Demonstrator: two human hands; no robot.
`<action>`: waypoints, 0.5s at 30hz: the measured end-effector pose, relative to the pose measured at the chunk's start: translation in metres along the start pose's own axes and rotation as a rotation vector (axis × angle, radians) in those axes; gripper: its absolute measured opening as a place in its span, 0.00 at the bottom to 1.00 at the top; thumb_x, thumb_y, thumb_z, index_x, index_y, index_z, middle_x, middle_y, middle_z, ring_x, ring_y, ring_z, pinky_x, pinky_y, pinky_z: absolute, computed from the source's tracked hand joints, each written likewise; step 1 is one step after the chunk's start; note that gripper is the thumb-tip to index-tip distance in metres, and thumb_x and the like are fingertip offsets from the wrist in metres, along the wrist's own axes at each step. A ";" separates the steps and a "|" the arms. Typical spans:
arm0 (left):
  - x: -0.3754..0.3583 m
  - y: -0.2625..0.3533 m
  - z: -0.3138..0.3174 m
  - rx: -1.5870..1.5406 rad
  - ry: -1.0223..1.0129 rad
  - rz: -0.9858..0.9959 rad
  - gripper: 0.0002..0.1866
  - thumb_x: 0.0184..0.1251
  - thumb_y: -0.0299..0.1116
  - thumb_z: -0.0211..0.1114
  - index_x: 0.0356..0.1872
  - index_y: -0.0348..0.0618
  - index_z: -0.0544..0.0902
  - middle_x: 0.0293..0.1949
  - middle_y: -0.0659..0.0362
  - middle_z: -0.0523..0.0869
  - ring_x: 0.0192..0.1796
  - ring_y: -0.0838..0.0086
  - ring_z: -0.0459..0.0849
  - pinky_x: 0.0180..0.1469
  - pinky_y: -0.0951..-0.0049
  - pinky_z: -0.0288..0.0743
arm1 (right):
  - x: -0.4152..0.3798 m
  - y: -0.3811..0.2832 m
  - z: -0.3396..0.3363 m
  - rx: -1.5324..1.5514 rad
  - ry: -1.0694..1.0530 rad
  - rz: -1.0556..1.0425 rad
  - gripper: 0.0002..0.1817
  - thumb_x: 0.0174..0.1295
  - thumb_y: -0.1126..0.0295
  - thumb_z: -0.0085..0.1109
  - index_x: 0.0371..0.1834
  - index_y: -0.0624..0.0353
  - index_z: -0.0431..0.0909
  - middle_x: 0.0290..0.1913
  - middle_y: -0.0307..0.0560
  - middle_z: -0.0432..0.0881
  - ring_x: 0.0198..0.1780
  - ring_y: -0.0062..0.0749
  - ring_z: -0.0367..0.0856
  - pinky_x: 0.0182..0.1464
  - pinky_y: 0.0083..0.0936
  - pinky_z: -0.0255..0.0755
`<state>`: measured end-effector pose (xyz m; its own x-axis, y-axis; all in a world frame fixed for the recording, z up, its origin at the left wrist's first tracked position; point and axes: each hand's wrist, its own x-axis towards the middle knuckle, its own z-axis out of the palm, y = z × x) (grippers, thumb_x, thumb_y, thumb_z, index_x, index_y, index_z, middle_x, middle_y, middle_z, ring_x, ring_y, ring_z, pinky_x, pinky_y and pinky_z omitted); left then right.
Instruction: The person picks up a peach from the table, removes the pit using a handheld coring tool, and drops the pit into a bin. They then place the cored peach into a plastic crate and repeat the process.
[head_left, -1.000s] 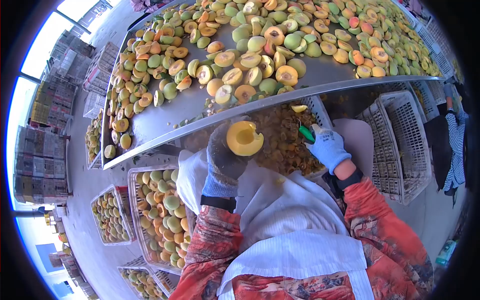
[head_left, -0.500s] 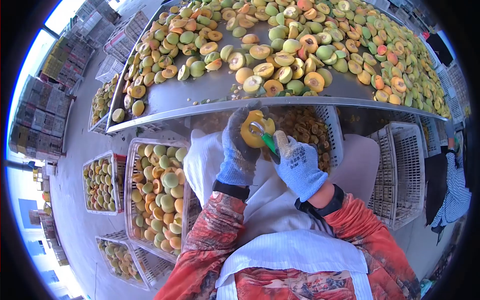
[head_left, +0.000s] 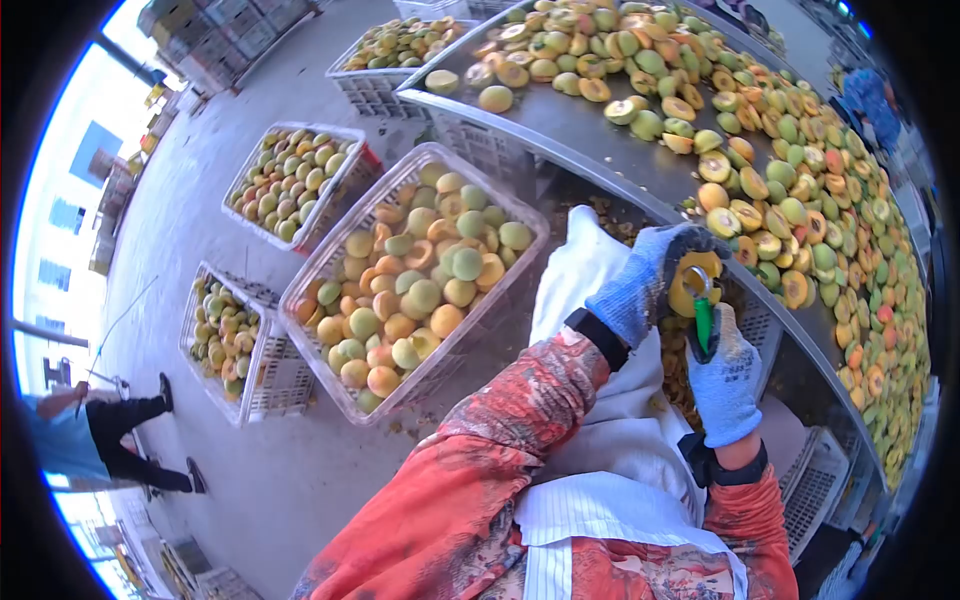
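A yellow-fleshed peach half (head_left: 684, 296) is held in my left hand (head_left: 642, 280), its cut face turned up toward me. My left hand wears a blue knit glove with dark, soiled fingers. My right hand (head_left: 724, 385), in a matching glove, grips a green-handled pitting spoon (head_left: 704, 328). The spoon's rounded metal end rests against the peach's cut face. Both hands are in front of the metal table's near edge, above my aproned lap. The fingertips behind the fruit are partly hidden.
Halved peaches (head_left: 745, 215) cover much of the metal table (head_left: 590, 130). A large crate (head_left: 432, 150) of peaches stands at my left, with smaller filled crates (head_left: 268, 400) beyond. Pits and scraps lie below the table edge. A person (head_left: 120, 435) is at far left.
My view has swung left, so the crates and a person show more fully and the table lies to the right. Both hands keep hold of the peach half and the spoon.
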<state>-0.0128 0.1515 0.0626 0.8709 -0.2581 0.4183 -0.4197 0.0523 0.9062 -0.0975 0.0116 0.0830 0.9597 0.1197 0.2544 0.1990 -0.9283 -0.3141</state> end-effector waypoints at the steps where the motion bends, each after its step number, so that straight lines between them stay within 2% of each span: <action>1: -0.005 0.036 -0.020 0.328 -0.038 -0.012 0.13 0.62 0.32 0.56 0.41 0.33 0.78 0.35 0.51 0.81 0.34 0.67 0.83 0.35 0.67 0.81 | 0.006 -0.007 0.000 0.056 -0.020 -0.025 0.15 0.54 0.72 0.59 0.45 0.62 0.70 0.24 0.59 0.77 0.27 0.55 0.77 0.27 0.42 0.69; 3: -0.007 0.009 -0.035 0.198 0.059 0.184 0.13 0.61 0.32 0.57 0.43 0.32 0.77 0.34 0.50 0.82 0.34 0.67 0.83 0.38 0.66 0.81 | 0.015 -0.014 0.007 0.065 -0.028 -0.128 0.17 0.53 0.70 0.60 0.45 0.62 0.71 0.23 0.55 0.77 0.24 0.51 0.77 0.25 0.40 0.69; 5: -0.010 -0.012 -0.049 0.186 0.113 0.175 0.15 0.60 0.32 0.59 0.45 0.33 0.77 0.34 0.51 0.83 0.35 0.67 0.84 0.39 0.66 0.81 | 0.023 -0.027 0.016 0.104 -0.076 -0.253 0.17 0.53 0.71 0.61 0.46 0.62 0.71 0.24 0.55 0.77 0.24 0.51 0.77 0.25 0.40 0.69; 6: -0.012 -0.016 -0.057 0.131 0.164 0.100 0.19 0.48 0.33 0.67 0.41 0.37 0.77 0.35 0.53 0.83 0.37 0.68 0.84 0.41 0.69 0.77 | 0.026 -0.034 0.023 0.139 -0.116 -0.344 0.18 0.52 0.71 0.61 0.46 0.62 0.71 0.24 0.55 0.77 0.25 0.51 0.78 0.26 0.39 0.69; 7: -0.014 -0.023 -0.062 0.072 0.211 0.024 0.24 0.35 0.33 0.76 0.38 0.41 0.77 0.36 0.55 0.84 0.40 0.68 0.84 0.44 0.72 0.73 | 0.023 -0.047 0.034 0.154 -0.050 -0.329 0.16 0.52 0.72 0.61 0.43 0.62 0.72 0.23 0.56 0.77 0.25 0.52 0.78 0.26 0.40 0.69; 8: -0.011 -0.032 -0.069 -0.362 0.240 0.039 0.25 0.36 0.32 0.75 0.40 0.38 0.77 0.36 0.54 0.83 0.39 0.67 0.83 0.43 0.72 0.75 | 0.028 -0.055 0.040 0.205 -0.066 -0.333 0.15 0.52 0.71 0.61 0.42 0.62 0.72 0.22 0.55 0.77 0.23 0.48 0.78 0.24 0.37 0.69; 9: -0.013 -0.041 -0.080 -0.356 0.256 0.042 0.25 0.36 0.32 0.75 0.40 0.38 0.77 0.36 0.54 0.83 0.39 0.67 0.83 0.43 0.72 0.75 | 0.035 -0.064 0.046 0.256 -0.083 -0.334 0.14 0.52 0.71 0.62 0.40 0.61 0.72 0.21 0.53 0.76 0.20 0.44 0.78 0.22 0.35 0.69; 11: -0.025 -0.023 -0.116 -0.319 0.295 -0.048 0.25 0.40 0.32 0.74 0.42 0.37 0.76 0.37 0.55 0.82 0.41 0.70 0.82 0.46 0.72 0.75 | 0.051 -0.091 0.038 0.606 -0.267 -0.109 0.12 0.53 0.72 0.62 0.38 0.58 0.71 0.18 0.44 0.74 0.16 0.27 0.75 0.17 0.26 0.65; 12: -0.036 -0.025 -0.133 -0.159 0.386 0.031 0.19 0.50 0.32 0.68 0.43 0.35 0.76 0.39 0.55 0.82 0.43 0.71 0.81 0.46 0.73 0.75 | 0.060 -0.097 0.031 0.800 -0.392 0.187 0.11 0.54 0.74 0.62 0.38 0.55 0.71 0.19 0.37 0.72 0.16 0.15 0.69 0.16 0.16 0.62; 13: -0.045 -0.017 -0.155 -0.933 0.467 -0.285 0.13 0.58 0.31 0.59 0.42 0.33 0.77 0.40 0.55 0.82 0.44 0.72 0.80 0.45 0.74 0.75 | 0.068 -0.094 0.032 0.894 -0.345 0.293 0.10 0.54 0.77 0.61 0.38 0.55 0.72 0.22 0.35 0.73 0.16 0.14 0.68 0.16 0.13 0.63; 14: -0.060 -0.036 -0.188 -0.423 0.530 -0.208 0.12 0.63 0.30 0.53 0.40 0.31 0.78 0.39 0.55 0.82 0.43 0.73 0.81 0.44 0.77 0.75 | 0.074 -0.084 0.030 0.935 -0.267 0.281 0.11 0.54 0.78 0.61 0.39 0.57 0.72 0.23 0.36 0.74 0.16 0.14 0.69 0.17 0.12 0.64; 15: -0.079 -0.052 -0.221 -0.440 0.705 -0.326 0.10 0.63 0.29 0.55 0.38 0.32 0.80 0.37 0.56 0.83 0.39 0.75 0.81 0.44 0.78 0.74 | 0.079 -0.073 0.028 0.974 -0.182 0.272 0.11 0.54 0.79 0.60 0.39 0.58 0.72 0.24 0.37 0.74 0.16 0.15 0.69 0.17 0.12 0.65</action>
<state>-0.0031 0.3828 -0.0038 0.9454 0.3211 -0.0551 -0.1135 0.4832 0.8681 -0.0303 0.0988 0.1003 0.9958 0.0746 -0.0530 -0.0325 -0.2535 -0.9668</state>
